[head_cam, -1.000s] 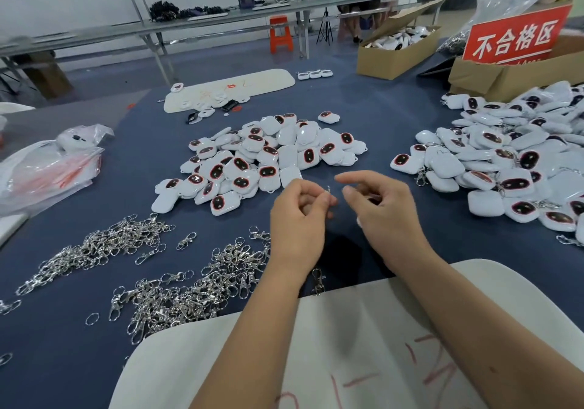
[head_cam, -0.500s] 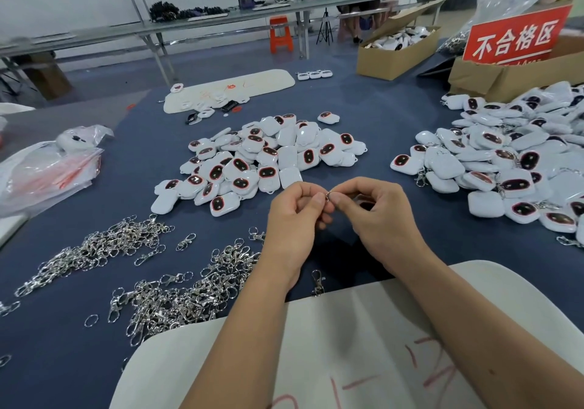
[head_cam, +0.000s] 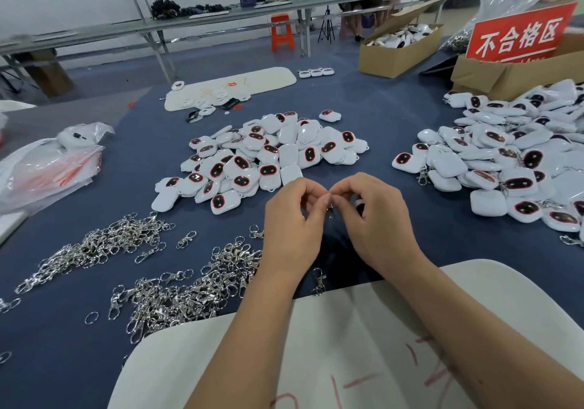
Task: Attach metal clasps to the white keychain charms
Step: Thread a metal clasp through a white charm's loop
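Note:
My left hand [head_cam: 292, 228] and my right hand [head_cam: 376, 219] meet fingertip to fingertip above the blue table. Both pinch a small metal clasp [head_cam: 330, 208] that hangs between them. A white charm [head_cam: 358, 206] peeks out under my right palm, mostly hidden. Behind my hands lies a pile of white charms [head_cam: 268, 158] with dark red-rimmed faces. A larger heap of charms with clasps [head_cam: 512, 162] fills the right side. Loose metal clasps [head_cam: 177, 294] are heaped at the front left, with another heap of clasps [head_cam: 104, 244] further left.
A white board [head_cam: 363, 345] with red marks lies under my forearms. Plastic bags [head_cam: 47, 168] sit at the left edge. Cardboard boxes [head_cam: 395, 51] and a red sign [head_cam: 518, 34] stand at the back right. Another white board [head_cam: 234, 87] lies far back.
My two hands came together from slightly apart, and their fingertips now pinch the clasp between them. The piles have not moved.

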